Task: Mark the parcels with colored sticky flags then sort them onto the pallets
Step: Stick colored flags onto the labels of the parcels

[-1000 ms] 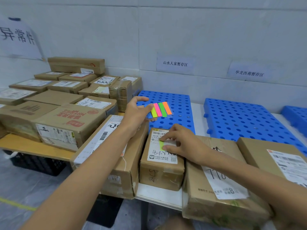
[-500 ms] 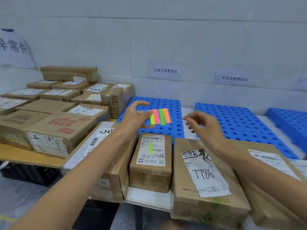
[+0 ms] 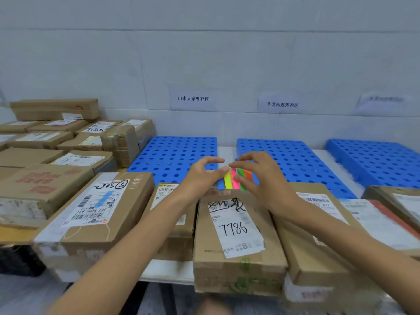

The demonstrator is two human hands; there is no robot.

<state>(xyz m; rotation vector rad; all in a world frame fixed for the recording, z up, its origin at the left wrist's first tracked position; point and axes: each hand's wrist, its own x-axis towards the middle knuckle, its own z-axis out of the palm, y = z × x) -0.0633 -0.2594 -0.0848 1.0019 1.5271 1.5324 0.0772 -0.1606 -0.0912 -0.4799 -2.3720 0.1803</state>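
My left grip (image 3: pixel 204 176) pinches the pad of sticky flags (image 3: pixel 236 180) at its left edge, and my right grip (image 3: pixel 256 178) is narrow, fingertips on the strips. The pad hovers just above the far end of the 7786 parcel (image 3: pixel 238 246). Left of that parcel sits a smaller parcel (image 3: pixel 175 235), touching it. Beyond it lie 3 blue pallets (image 3: pixel 177 155) on the tabletop (image 3: pixel 225 152).

Rightmost wall sign (image 3: pixel 385 100) too blurred to be read, third pallet (image 3: pixel 375 160) cut by right edge, small parcel (image 3: pixel 172 214) largely hidden by left forearm (image 3: pixel 136 246), flags (image 3: pixel 235 179) partly covered by fingers (image 3: pixel 241 178)
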